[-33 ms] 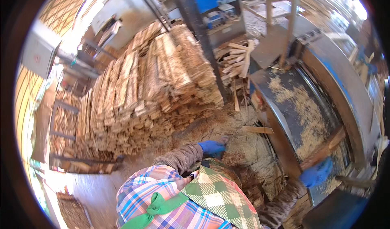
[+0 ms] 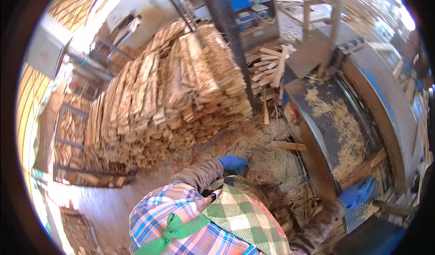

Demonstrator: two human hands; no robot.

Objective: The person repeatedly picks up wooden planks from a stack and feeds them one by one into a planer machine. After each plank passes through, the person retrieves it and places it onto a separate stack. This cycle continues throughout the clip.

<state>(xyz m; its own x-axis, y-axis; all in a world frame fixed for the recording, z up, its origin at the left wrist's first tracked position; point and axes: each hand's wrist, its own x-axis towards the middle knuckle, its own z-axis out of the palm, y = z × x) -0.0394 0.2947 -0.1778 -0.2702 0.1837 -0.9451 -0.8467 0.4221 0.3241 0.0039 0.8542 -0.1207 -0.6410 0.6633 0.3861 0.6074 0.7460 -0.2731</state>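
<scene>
My right hand, in a blue glove, reaches over the metal bed of a machine. It lies along the near side of a rough brown wooden slab, touching it with fingers stretched out rather than wrapped round. The slab rests at a slant across the bed, one end toward the curved metal housing. My left hand, also blue-gloved, hangs low in front of my body above the littered floor, away from the machine. Its fingers point away and blur together, so their closure is unclear.
A large stack of rough boards fills the left beyond a dark post. Sawdust covers part of the bed. A short wooden strip juts from the machine's near side. Loose offcuts lie behind it.
The view has shifted slightly. My right hand has moved a little right along the slab, its fingers reaching farther out. My left hand stays low by my body.
</scene>
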